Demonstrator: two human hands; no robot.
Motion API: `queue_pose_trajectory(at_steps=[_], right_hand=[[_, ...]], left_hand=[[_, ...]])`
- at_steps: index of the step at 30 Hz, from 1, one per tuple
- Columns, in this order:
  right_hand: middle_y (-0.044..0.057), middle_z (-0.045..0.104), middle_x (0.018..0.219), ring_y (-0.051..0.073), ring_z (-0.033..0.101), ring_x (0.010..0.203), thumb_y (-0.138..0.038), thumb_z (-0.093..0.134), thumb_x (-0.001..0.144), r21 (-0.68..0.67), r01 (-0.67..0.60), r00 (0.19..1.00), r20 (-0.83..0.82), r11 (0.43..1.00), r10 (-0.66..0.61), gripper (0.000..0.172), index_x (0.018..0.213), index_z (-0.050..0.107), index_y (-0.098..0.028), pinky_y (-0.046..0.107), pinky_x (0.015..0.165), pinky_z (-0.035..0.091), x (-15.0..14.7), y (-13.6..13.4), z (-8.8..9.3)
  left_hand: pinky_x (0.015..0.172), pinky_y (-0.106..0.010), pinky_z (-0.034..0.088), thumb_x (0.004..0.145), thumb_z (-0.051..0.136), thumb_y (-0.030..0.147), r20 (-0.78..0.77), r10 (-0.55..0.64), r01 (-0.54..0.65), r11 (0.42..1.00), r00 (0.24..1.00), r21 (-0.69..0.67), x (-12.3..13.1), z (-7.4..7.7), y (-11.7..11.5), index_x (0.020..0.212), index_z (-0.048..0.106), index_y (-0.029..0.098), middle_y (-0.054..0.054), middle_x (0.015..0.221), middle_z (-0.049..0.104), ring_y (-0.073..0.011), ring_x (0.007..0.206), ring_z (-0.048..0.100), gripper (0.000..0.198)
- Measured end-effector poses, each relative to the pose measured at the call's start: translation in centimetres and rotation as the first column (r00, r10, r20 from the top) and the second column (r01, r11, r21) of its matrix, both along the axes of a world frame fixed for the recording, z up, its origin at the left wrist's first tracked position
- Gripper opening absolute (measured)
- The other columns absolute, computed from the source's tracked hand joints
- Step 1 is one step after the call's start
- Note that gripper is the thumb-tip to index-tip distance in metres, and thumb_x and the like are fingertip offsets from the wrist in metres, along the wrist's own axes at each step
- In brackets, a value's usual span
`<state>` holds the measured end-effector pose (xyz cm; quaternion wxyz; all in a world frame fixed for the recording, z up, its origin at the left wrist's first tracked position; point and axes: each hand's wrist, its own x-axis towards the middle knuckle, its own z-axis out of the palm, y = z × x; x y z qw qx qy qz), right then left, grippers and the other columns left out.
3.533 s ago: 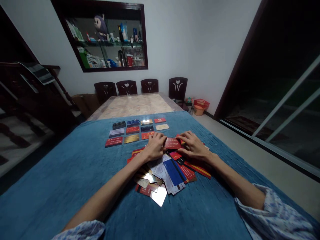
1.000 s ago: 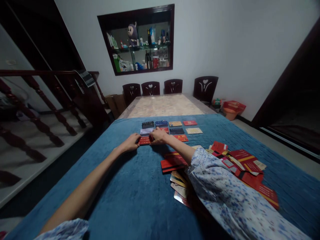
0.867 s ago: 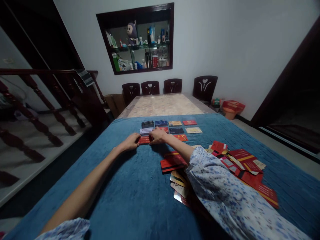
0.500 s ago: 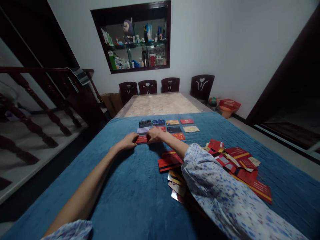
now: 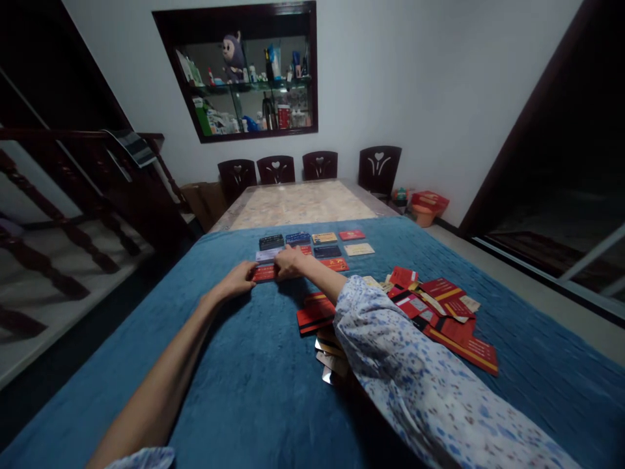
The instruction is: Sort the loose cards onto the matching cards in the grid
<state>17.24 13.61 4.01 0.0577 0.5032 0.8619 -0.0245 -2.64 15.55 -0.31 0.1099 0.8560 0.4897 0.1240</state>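
A red card (image 5: 264,273) lies flat in the nearest row of cards on the blue cloth. At its left end are the bent fingers of my left hand (image 5: 238,279), closed against the edge. My right hand (image 5: 291,262) closes on the right end from above, its fingers partly hiding that end. Just behind is a pale lilac card (image 5: 267,256). An orange-red card (image 5: 336,264) sticks out beyond my right wrist. Farther back are a dark stack (image 5: 271,242), a blue stack (image 5: 297,239), a yellowish card (image 5: 325,238) and a red one (image 5: 352,235).
Loose red cards (image 5: 446,319) are heaped to the right, mixed with pale ones. Nearer, red cards (image 5: 315,317) and gold and white cards (image 5: 331,361) lie partly under my right sleeve. The blue cloth (image 5: 234,391) covers the table's near part; chairs (image 5: 319,165) stand behind.
The view has swung slightly right, so everything appears farther left. Both hands stay at the ends of the red card, with little visible movement of their own.
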Motion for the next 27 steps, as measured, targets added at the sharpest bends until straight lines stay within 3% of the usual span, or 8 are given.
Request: queue_pose_trajectory(at_steps=[9, 19, 27], right_hand=[[0.018, 0.062, 0.129, 0.037, 0.046, 0.124, -0.045, 0.069, 0.079, 0.081, -0.059, 0.998, -0.002, 0.995, 0.060, 0.044, 0.113, 0.068, -0.018, 0.057, 0.096, 0.042, 1.1, -0.4, 0.4], [0.012, 0.066, 0.123, 0.033, 0.050, 0.119, -0.032, 0.058, 0.089, 0.211, 0.002, 0.997, -0.075, 0.978, 0.014, 0.028, 0.112, 0.070, -0.022, 0.042, 0.089, 0.043, 6.2, -2.6, 1.6], [0.010, 0.071, 0.108, 0.027, 0.053, 0.104, -0.019, 0.054, 0.087, 0.278, 0.054, 0.993, -0.116, 0.959, -0.022, 0.022, 0.096, 0.074, -0.020, 0.033, 0.075, 0.036, 10.4, -4.8, 1.5]], left_hand=[[0.085, -0.038, 0.052, 0.060, 0.057, 0.018, -0.059, 0.045, -0.044, 0.999, 0.997, 0.030, 0.4, 1.2, -0.9, 0.114, 0.067, 0.014, -0.009, 0.096, 0.065, -0.0280, 0.091, 0.062, 0.055], [0.089, -0.033, 0.052, 0.066, 0.054, 0.025, -0.041, 0.078, -0.072, 0.989, 0.996, 0.130, 0.6, 2.2, -1.4, 0.116, 0.065, 0.011, -0.010, 0.107, 0.063, -0.0241, 0.091, 0.063, 0.053], [0.090, -0.038, 0.052, 0.075, 0.049, 0.024, 0.075, -0.040, 0.015, 0.949, 0.996, 0.315, 2.4, 1.9, -2.3, 0.103, 0.070, 0.013, -0.010, 0.099, 0.063, -0.0230, 0.090, 0.061, 0.037]])
